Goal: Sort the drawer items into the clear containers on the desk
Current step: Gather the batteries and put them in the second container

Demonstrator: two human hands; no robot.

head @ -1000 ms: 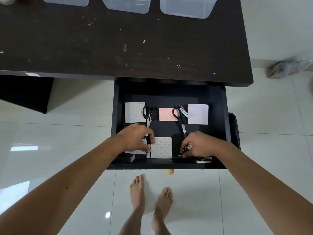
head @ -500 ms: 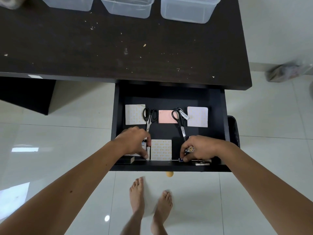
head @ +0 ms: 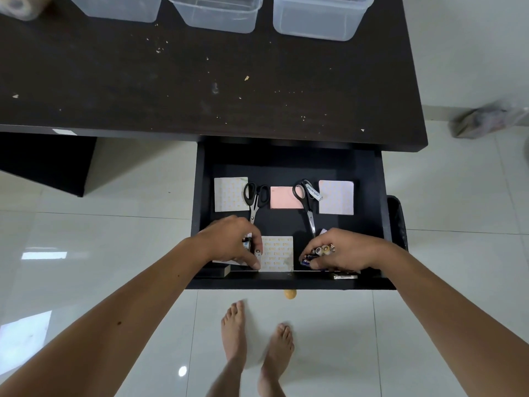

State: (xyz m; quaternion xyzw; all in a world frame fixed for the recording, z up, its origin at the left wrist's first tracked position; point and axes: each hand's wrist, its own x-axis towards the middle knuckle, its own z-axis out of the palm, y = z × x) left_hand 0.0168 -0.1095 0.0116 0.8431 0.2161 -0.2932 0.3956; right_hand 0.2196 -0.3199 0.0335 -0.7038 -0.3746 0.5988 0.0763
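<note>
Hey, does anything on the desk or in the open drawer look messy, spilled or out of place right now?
Yes, small pale crumbs or paper bits are scattered across the dark desk top, near the clear containers. In the drawer, the notepads and both scissors lie fairly orderly. Nothing looks damaged.

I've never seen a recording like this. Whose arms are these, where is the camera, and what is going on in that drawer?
No machine here: a person wears a camera on the head, looking down at their own arms and bare feet. The drawer of a dark desk is pulled open. Inside lie two pairs of scissors and several square paper pads, one of them pink. The right hand grips a bunch of small batteries. The left hand pinches another battery. Three clear containers wait at the desk's far edge.
</note>
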